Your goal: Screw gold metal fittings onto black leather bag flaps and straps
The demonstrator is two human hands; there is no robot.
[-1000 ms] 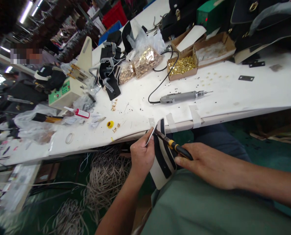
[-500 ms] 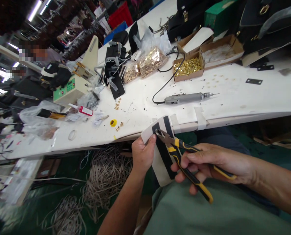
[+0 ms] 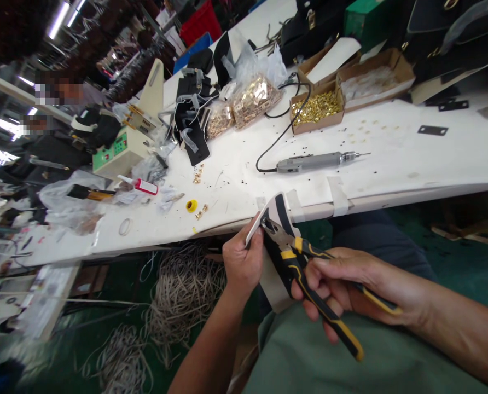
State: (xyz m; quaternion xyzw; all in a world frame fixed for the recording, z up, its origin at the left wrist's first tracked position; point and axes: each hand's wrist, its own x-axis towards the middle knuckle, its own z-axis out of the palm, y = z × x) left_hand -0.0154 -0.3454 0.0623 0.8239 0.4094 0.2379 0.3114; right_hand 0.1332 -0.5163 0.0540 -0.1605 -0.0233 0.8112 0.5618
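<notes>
My left hand (image 3: pixel 242 260) grips a white flat piece with black stripes (image 3: pixel 277 210) just below the table's front edge, thumb along its left side. My right hand (image 3: pixel 353 279) is closed round the black and yellow handles of a pair of pliers (image 3: pixel 309 276). The pliers' jaws touch the upper part of the striped piece, close to my left thumb. The handles are spread apart. Both hands hover over my lap in green fabric.
On the white table (image 3: pixel 391 158) lie a corded electric screwdriver (image 3: pixel 315 161), cardboard boxes of gold hardware (image 3: pixel 315 109), plastic bags of gold parts (image 3: pixel 252 101), a green and cream machine (image 3: pixel 125 145) and a small glue bottle (image 3: pixel 139 186). Bundled cords (image 3: pixel 178 295) lie on the floor. Other people sit at the far left.
My right hand turned the pliers so both handles show, spread apart. The striped piece tilted edge-on, then face-on, then edge-on again in my left hand.
</notes>
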